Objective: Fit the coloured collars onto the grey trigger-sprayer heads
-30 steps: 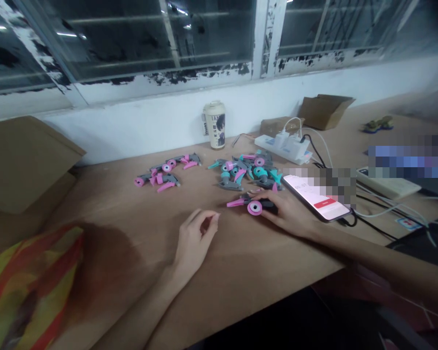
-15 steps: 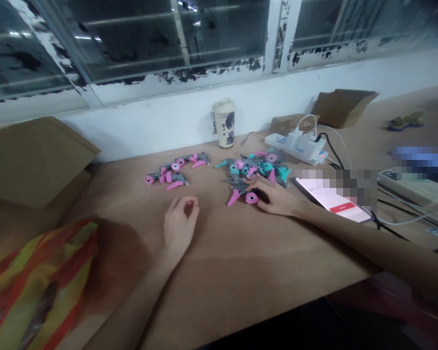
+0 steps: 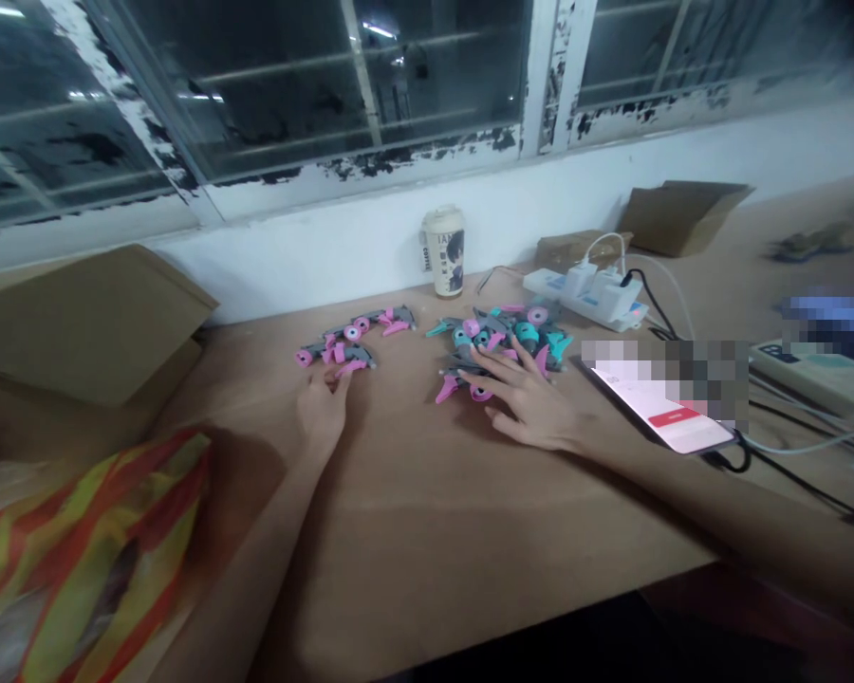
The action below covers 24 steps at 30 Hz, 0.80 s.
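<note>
My left hand (image 3: 322, 408) has its fingers curled together at the near edge of a small group of pink-and-grey plastic pieces (image 3: 339, 354) with lever-like ends. Its fingertips are partly hidden, so I cannot tell whether they grip a piece. To the right lies a mixed pile of pink, teal and grey plastic pieces (image 3: 528, 334). Over the pile's near side, my right hand (image 3: 530, 398) lies with spread fingers, partly covering a piece with a pink lever (image 3: 447, 387) and a pink ring.
A cup (image 3: 446, 251) stands by the wall, with a power strip (image 3: 587, 296) right of it. Near my right forearm lies a lit phone (image 3: 683, 432) with cables. Cardboard (image 3: 100, 323) and a red-yellow striped bag (image 3: 114, 531) are at left.
My left hand has moved forward and left, up to the pink-and-grey pieces. My right hand's fingers have spread from a bent grip on the piece at the pile's front. The view has shifted slightly.
</note>
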Available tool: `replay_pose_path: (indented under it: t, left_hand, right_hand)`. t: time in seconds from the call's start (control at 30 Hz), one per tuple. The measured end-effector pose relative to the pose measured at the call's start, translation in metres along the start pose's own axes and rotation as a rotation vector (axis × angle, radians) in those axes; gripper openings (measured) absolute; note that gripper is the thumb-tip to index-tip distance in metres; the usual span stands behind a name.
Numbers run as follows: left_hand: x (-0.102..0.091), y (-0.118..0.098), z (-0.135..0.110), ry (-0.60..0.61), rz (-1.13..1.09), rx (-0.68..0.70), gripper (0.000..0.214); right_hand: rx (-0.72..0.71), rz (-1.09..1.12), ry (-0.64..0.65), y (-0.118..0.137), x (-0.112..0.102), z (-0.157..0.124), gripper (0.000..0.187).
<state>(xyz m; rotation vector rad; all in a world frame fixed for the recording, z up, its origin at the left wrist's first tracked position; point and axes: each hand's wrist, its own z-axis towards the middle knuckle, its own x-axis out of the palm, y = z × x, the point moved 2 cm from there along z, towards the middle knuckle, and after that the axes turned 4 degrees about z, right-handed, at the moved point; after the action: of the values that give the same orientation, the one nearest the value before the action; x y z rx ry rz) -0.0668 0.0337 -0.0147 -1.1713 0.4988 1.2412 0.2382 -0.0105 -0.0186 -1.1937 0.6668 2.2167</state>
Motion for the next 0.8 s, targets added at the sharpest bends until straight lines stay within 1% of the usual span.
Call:
replay_pose_path:
  t: [0.1, 0.2, 0.23, 0.3, 0.4, 0.43, 0.47, 0.53, 0.57, 0.63, 0.67, 0.73, 0.8]
  left_hand:
    - [0.000, -0.001, 0.004, -0.021, -0.010, -0.015, 0.032]
    - [-0.004, -0.008, -0.003, -0.056, -0.042, 0.021, 0.031]
    - [-0.006, -0.012, -0.008, -0.066, -0.058, 0.047, 0.031]
    - [-0.010, -0.027, -0.024, -0.063, -0.100, 0.119, 0.031]
    - [-0.015, -0.058, -0.055, -0.050, -0.156, 0.216, 0.030]
    - [-0.017, -0.069, -0.066, -0.042, -0.181, 0.258, 0.029]
    - [-0.018, -0.080, -0.078, -0.033, -0.238, 0.325, 0.026]
    - [-0.020, -0.097, -0.098, -0.009, -0.340, 0.433, 0.022]
    - [-0.021, -0.103, -0.106, 0.019, -0.381, 0.471, 0.020]
    - [-0.022, -0.108, -0.115, 0.069, -0.454, 0.522, 0.017]
    - [-0.022, -0.108, -0.117, 0.091, -0.481, 0.535, 0.019]
    - [-0.020, -0.104, -0.114, 0.093, -0.510, 0.508, 0.021]
    - [-0.017, -0.098, -0.107, 0.063, -0.521, 0.423, 0.017]
  right_hand:
    - [0.047, 0.043, -0.077, 0.014, -0.003, 0.005, 0.048]
    - [0.079, 0.089, -0.161, 0.025, -0.003, 0.011, 0.044]
    - [0.069, 0.096, -0.175, 0.028, -0.003, 0.014, 0.045]
    - [0.026, 0.092, -0.185, 0.032, -0.001, 0.018, 0.052]
    - [-0.037, 0.053, -0.204, 0.032, 0.000, 0.021, 0.066]
    - [-0.049, 0.041, -0.218, 0.030, -0.001, 0.021, 0.065]
    - [-0.063, 0.035, -0.231, 0.028, -0.001, 0.020, 0.057]
    - [-0.110, 0.045, -0.253, 0.024, -0.001, 0.017, 0.033]
    - [-0.141, 0.064, -0.259, 0.023, -0.001, 0.015, 0.025]
    - [-0.199, 0.134, -0.269, 0.021, -0.001, 0.010, 0.022]
    - [-0.212, 0.183, -0.278, 0.020, -0.001, 0.008, 0.021]
    - [-0.186, 0.298, -0.312, 0.019, -0.003, 0.005, 0.019]
    - [-0.089, 0.419, -0.371, 0.018, -0.006, 0.003, 0.013]
